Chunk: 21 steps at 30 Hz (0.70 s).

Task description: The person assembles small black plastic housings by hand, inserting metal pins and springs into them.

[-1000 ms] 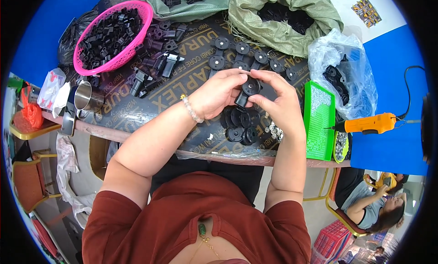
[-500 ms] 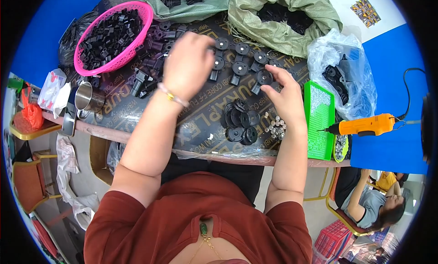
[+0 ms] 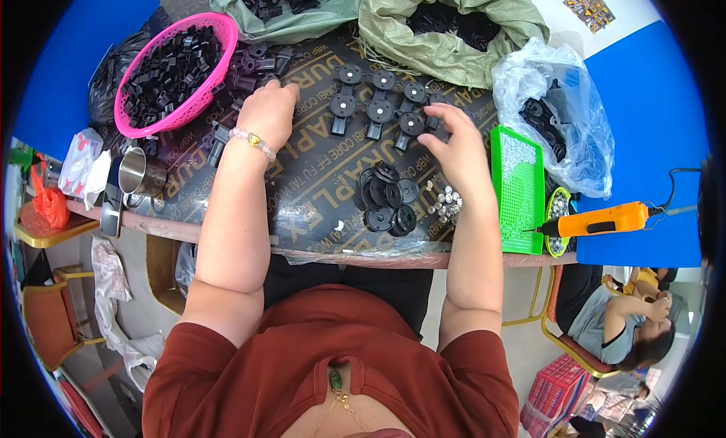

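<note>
left hand (image 3: 266, 114): right of pink basket (image 3: 215, 97), by black parts (image 3: 265, 62) (fingertips hidden, grip unclear) | right hand (image 3: 458, 147): farther right, spread beside disc-topped pieces (image 3: 380, 113)

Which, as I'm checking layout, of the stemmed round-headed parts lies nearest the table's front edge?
The front row's rightmost black stemmed part; others sit farther back.
</note>
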Available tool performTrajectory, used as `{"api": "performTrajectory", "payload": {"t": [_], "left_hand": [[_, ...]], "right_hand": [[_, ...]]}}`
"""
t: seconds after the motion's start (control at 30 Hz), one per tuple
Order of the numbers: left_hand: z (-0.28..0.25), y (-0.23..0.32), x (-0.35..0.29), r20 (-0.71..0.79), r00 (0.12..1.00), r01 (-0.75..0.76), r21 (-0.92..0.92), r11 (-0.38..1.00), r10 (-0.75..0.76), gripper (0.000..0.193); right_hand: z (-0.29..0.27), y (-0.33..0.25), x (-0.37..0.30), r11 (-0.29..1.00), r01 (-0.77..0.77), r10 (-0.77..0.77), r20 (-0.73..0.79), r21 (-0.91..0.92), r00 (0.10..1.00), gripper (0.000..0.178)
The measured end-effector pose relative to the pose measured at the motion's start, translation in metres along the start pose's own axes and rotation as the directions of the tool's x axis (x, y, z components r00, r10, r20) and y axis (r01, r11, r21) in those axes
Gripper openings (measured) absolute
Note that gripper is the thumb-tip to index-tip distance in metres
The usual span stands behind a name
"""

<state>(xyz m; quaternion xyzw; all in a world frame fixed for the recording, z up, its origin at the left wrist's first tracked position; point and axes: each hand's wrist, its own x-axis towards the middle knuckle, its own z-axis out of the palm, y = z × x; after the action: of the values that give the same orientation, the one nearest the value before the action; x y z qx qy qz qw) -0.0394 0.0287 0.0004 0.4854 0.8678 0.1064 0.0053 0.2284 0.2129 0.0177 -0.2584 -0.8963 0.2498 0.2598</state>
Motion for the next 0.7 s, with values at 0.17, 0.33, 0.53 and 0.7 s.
{"api": "performTrajectory", "payload": {"t": [0.17,0.33,0.53,0.7], "left_hand": [[-0.009,0.007,-0.002,-0.191,0.981,-0.08,-0.257,0.963,0.031,0.03],[-0.019,0.036,-0.001,-0.179,0.983,-0.128,-0.808,0.575,-0.032,0.032],[-0.004,0.083,-0.016,0.001,0.996,0.023,-0.969,-0.247,0.088,0.037],[0.007,0.097,-0.023,0.203,0.939,0.308,-0.857,-0.414,0.279,0.04]], "right_hand": [[-0.05,-0.023,-0.03,0.974,-0.004,0.045,0.18,-0.224,0.983,0.012],[-0.05,0.003,-0.072,0.929,0.03,0.034,0.167,-0.368,0.985,0.006],[-0.034,0.014,-0.083,0.927,0.071,-0.021,0.138,-0.367,0.99,0.006],[-0.03,0.019,-0.074,0.885,0.114,-0.035,0.179,-0.452,0.983,0.003]]}}
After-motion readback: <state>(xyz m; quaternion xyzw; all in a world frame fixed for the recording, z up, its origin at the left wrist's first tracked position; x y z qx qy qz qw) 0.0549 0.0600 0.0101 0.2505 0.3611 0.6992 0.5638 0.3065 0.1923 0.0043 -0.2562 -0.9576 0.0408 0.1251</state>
